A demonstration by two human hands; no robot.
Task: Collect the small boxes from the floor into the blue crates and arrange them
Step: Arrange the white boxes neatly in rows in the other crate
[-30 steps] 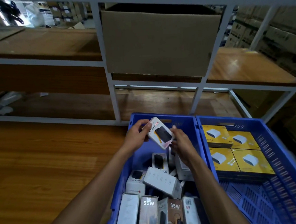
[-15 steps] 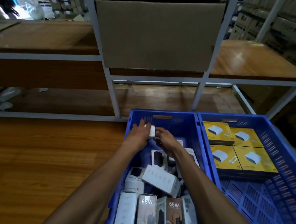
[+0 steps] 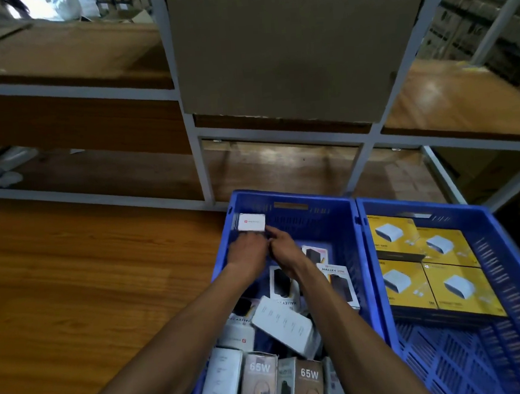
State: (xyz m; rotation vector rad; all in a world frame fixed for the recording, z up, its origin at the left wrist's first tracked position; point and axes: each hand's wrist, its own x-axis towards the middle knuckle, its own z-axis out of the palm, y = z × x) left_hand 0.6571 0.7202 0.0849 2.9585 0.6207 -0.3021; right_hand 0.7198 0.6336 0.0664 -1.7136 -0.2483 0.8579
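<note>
Hands meet in the far left corner of the left blue crate (image 3: 356, 251), the landmark for everything here. The left hand (image 3: 248, 253) reaches its fingers up under a small white box (image 3: 251, 222) that stands on edge against the crate's far wall; the fingers touch its lower edge, but whether they curl round it I cannot tell. The right hand (image 3: 282, 252) sits just beside, forefinger stretched toward the box's lower right corner, the other fingers curled under. Deeper in the crate, nearer the person, lie loose white Halley boxes (image 3: 281, 283) in a jumble, and closest of all a row of upright 65W boxes (image 3: 308, 381). Touching the crate's right side is a second blue crate (image 3: 504, 272) with yellow boxes (image 3: 456, 287) laid flat in its far half. Beyond the crate stands white shelving (image 3: 199, 164) bearing a cardboard carton (image 3: 289, 56).
</note>
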